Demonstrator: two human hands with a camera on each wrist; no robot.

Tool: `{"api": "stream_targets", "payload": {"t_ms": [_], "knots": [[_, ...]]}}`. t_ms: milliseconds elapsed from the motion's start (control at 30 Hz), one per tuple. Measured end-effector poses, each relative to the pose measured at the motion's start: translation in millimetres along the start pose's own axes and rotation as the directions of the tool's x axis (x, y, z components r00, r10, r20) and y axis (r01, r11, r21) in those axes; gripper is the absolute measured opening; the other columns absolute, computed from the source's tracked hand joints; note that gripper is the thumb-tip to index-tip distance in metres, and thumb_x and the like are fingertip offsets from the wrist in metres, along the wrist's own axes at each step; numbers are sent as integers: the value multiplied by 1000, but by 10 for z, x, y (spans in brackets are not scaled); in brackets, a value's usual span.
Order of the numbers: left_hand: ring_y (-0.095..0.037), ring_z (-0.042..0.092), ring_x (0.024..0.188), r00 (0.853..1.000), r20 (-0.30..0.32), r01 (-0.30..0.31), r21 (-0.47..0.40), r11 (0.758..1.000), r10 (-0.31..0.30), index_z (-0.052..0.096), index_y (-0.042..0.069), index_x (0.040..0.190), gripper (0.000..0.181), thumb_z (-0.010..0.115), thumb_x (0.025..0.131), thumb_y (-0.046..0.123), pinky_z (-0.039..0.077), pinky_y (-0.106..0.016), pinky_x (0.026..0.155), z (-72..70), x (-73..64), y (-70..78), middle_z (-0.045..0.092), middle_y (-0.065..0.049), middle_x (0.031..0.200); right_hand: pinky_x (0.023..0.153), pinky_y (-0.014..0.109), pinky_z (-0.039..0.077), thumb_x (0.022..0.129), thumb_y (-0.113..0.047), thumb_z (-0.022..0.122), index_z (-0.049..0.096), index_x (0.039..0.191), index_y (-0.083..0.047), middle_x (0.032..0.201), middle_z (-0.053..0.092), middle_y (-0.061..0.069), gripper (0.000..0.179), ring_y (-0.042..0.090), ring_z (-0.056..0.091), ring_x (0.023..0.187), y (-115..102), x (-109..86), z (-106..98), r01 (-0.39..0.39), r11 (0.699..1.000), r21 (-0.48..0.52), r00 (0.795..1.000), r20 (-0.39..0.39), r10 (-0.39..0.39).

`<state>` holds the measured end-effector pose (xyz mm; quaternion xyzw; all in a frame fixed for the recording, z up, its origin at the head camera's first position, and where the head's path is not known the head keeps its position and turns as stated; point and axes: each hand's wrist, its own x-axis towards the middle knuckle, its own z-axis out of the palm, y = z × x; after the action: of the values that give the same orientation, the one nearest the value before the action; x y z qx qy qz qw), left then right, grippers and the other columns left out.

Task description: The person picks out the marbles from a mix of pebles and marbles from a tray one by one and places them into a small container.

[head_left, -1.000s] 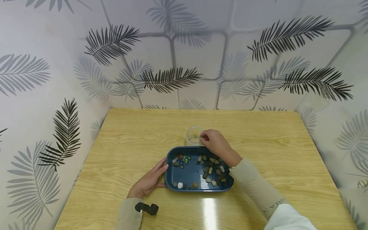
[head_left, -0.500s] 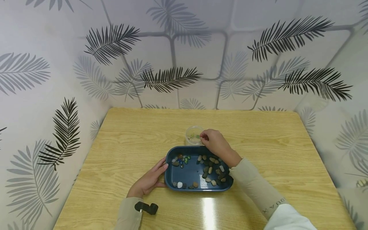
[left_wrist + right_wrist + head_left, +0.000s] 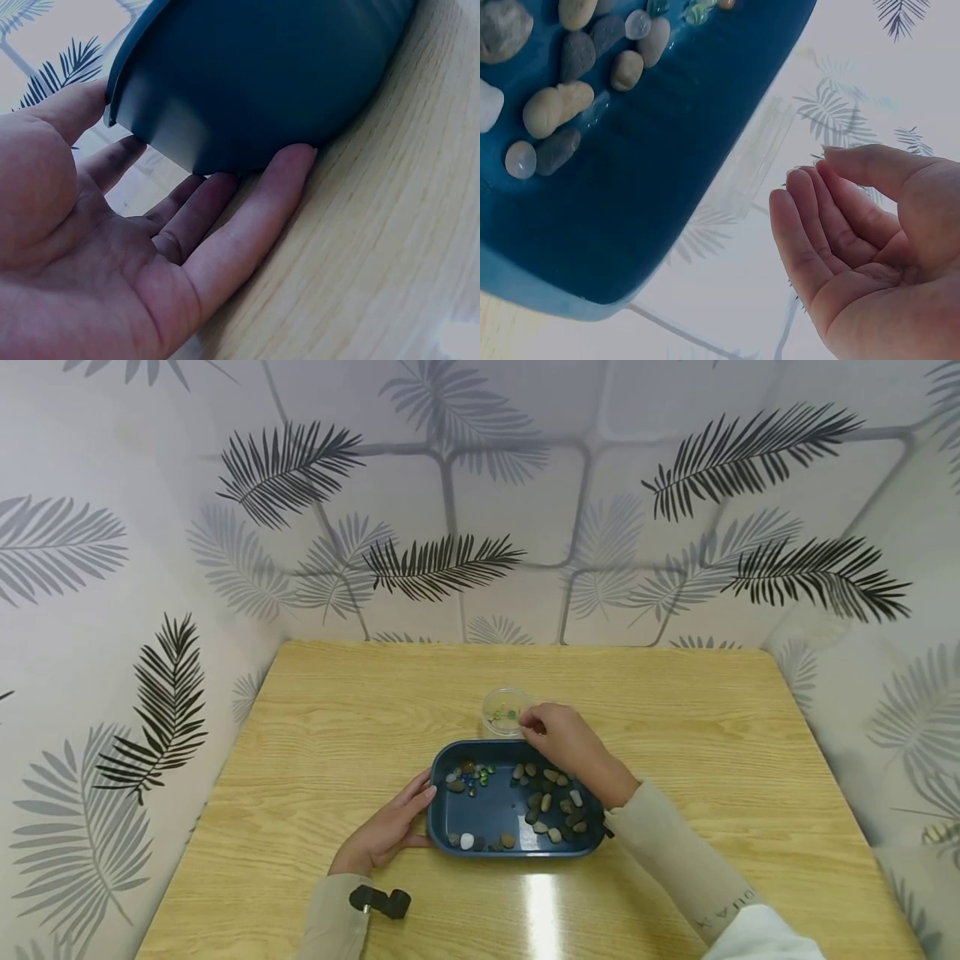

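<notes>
My left hand is at the left end of the blue plastic basin. The left wrist view shows its thumb on the rim and its extended fingers against the outer wall. Stones lie mostly in the basin's right side, and small green and blue glass beads at its upper left. My right hand hovers at the near right edge of a round clear dish holding several green and yellowish beads. Its loosely bent fingers nearly meet the thumb; nothing shows between them.
The wooden table extends around the basin up to a leaf-patterned wall. Along the basin's near wall lie a white stone and a few others. A black clip-like piece is on the left sleeve.
My right hand has shifted slightly back toward me from the dish, and more green shows inside the dish. My left hand and the basin stay put.
</notes>
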<state>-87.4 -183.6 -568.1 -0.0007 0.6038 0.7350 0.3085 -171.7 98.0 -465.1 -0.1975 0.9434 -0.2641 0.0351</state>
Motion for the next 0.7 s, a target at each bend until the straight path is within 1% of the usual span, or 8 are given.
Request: {"api": "stream_targets", "payload": {"t_ms": [167, 400, 533, 700], "knots": [[-35, 36, 119, 1000, 5, -3, -7, 1000, 3, 19, 33, 140, 56, 44, 91, 41, 47, -51, 75, 1, -2, 5, 16, -6, 144, 67, 25, 49, 85, -17, 60, 66, 95, -10, 87, 61, -2, 14, 9, 54, 75, -38, -106, 16, -1, 1000, 19, 999, 41, 1], [-38, 34, 120, 999, 33, 7, -7, 1000, -7, 15, 27, 142, 55, 41, 94, 36, 46, -51, 77, 103, -113, 184, 14, -10, 144, 66, 24, 48, 83, -16, 62, 66, 93, -11, 85, 61, -4, 11, 7, 55, 74, -69, -258, 89, -16, 999, 46, 997, 82, 13], [-38, 36, 118, 999, 39, 6, -11, 1000, -5, 14, 27, 142, 55, 40, 94, 36, 46, -52, 77, 99, -113, 182, 14, -10, 144, 64, 23, 47, 84, -17, 62, 66, 91, -12, 82, 60, -5, 10, 6, 54, 73, -95, -341, 137, -1, 998, 64, 994, 105, -6], [-38, 34, 119, 999, 49, 2, -15, 1000, -1, 13, 27, 143, 56, 40, 94, 35, 45, -52, 78, 89, -104, 169, 13, -9, 145, 61, 22, 46, 84, -17, 62, 66, 90, -12, 79, 58, -8, 8, 4, 52, 70, -167, -425, 180, 23, 996, 91, 992, 121, -34]]}}
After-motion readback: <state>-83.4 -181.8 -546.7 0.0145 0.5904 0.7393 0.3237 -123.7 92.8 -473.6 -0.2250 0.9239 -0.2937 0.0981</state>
